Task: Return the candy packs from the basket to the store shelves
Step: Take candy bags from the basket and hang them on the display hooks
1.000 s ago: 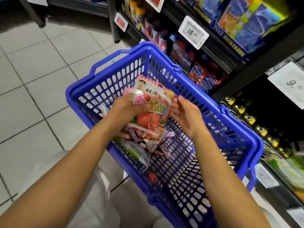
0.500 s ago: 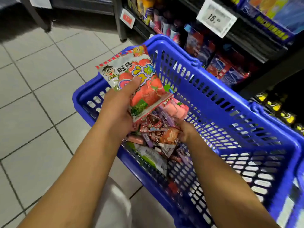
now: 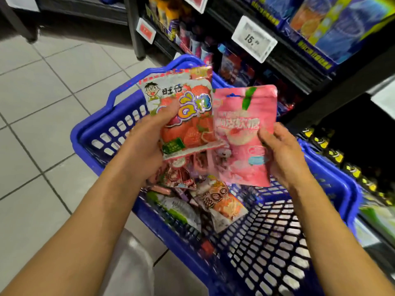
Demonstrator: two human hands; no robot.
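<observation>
Standing over the grey tiled floor [image 3: 42, 86], with dark store shelves [image 3: 320, 67] along my right side, stocked with blue and red packs too blurred to read. Blue plastic basket [image 3: 320, 210] sits below my arms, close beside the shelves, with a heap of candy packs [image 3: 192, 195] at its near-left end; one pack there [image 3: 220, 201] shows "QQ" lettering, the others are unreadable.

My left hand [image 3: 145, 146] holds a strawberry gummy pack [image 3: 183, 116] above the basket, thumb curled over its front, remaining fingers hidden behind it. The pack carries a cartoon boy's face, Chinese characters "旺仔" and a large "Q".

My right hand [image 3: 282, 152] holds a pink peach pack [image 3: 243, 135] just beside and partly behind the strawberry one, thumb pinching its right edge, other fingers behind it. Its white Chinese lettering is too blurred to read.

White price tag [image 3: 254, 38] on the shelf edge reads "15."; a smaller red tag [image 3: 146, 30] sits farther left, unreadable.
</observation>
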